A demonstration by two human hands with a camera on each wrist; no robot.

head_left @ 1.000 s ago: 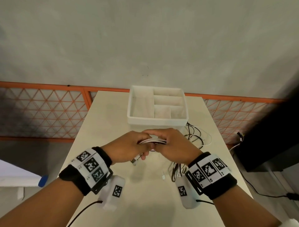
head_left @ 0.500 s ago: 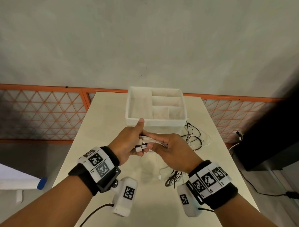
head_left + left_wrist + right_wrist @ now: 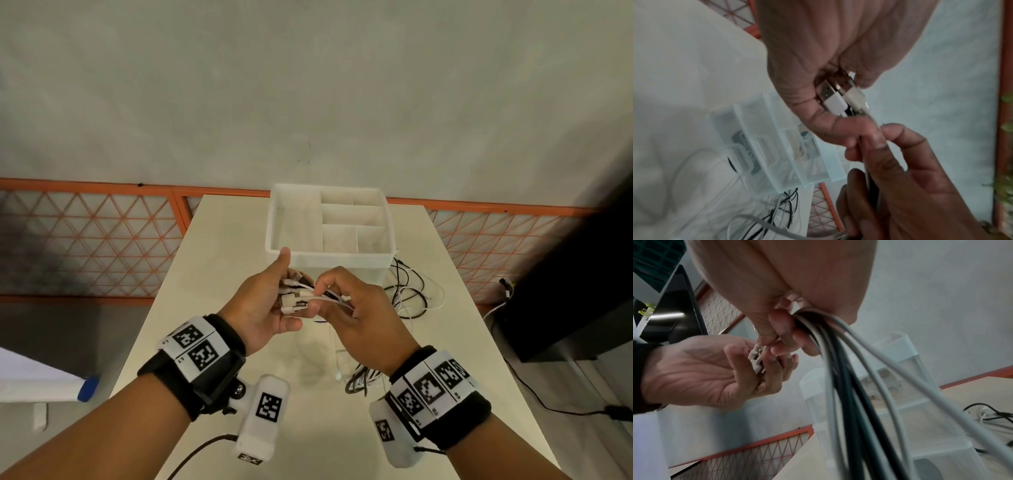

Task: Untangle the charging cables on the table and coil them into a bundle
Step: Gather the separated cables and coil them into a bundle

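Note:
Several white and black charging cables (image 3: pixel 329 299) are gathered between my two hands above the table (image 3: pixel 212 274). Their plug ends (image 3: pixel 294 297) lie side by side across the curled fingers of my left hand (image 3: pixel 278 295), whose thumb points up. In the left wrist view the white and metal plugs (image 3: pixel 835 95) sit in that hand's grip. My right hand (image 3: pixel 321 298) pinches the cables just behind the plugs; the strands (image 3: pixel 849 386) hang down from its fist. The rest of the cables trail in a loose tangle (image 3: pixel 409 294) on the table at the right and under my right wrist (image 3: pixel 363 378).
A white divided organizer bin (image 3: pixel 274 222) stands at the table's far end, just beyond my hands. An orange lattice fence (image 3: pixel 85 240) runs behind the table. A black box (image 3: pixel 565 291) with a cord stands on the floor at the right.
My left hand turned palm-up and raised its thumb, so the plug ends now show lined up on its fingers. Both hands rose slightly toward the bin.

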